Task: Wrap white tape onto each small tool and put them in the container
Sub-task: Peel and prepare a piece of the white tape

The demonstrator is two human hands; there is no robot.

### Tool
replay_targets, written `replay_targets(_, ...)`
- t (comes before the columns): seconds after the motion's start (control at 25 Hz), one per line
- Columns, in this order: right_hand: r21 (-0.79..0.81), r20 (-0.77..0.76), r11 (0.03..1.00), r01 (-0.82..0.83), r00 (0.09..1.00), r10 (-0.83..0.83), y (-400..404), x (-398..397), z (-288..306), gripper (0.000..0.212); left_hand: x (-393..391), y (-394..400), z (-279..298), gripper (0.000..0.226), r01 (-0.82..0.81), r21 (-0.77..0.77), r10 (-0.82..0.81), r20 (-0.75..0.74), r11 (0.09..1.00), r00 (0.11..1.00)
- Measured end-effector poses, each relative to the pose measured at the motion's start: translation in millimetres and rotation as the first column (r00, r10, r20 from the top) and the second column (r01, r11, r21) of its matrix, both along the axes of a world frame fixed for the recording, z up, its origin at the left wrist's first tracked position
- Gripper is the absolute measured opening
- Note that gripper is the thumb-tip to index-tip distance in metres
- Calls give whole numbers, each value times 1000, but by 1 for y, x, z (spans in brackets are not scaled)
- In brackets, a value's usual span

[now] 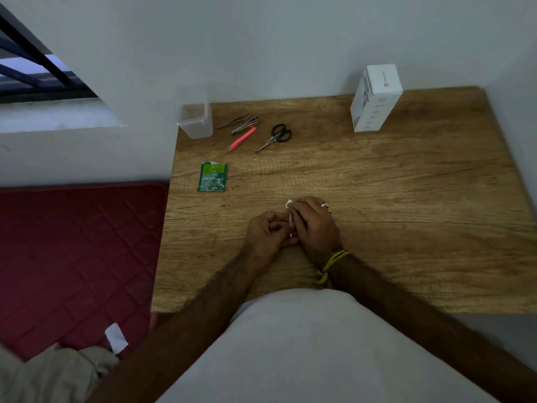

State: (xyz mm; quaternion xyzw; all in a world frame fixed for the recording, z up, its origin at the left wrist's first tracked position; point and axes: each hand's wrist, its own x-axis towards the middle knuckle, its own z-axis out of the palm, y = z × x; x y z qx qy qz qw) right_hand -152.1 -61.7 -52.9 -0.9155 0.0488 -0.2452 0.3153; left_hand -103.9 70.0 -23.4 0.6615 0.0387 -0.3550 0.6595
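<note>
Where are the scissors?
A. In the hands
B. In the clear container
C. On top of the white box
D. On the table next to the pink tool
D: the scissors lie flat on the table, just right of the pink tool.

My left hand (268,228) and right hand (312,225) cover most of the thin metal tool (290,225) at centre frame; only a sliver shows. The white tape (289,203) peeks out above my right hand, mostly hidden. The white box (374,97) print, upper right, is too small to read.
</note>
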Motion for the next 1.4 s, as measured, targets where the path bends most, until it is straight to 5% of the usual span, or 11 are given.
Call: replay_targets(1.4,-52,-23,996,-78,997,77,-1,-4,1,7,-6,-2,2,12,-9,5,9,13,1000,1000)
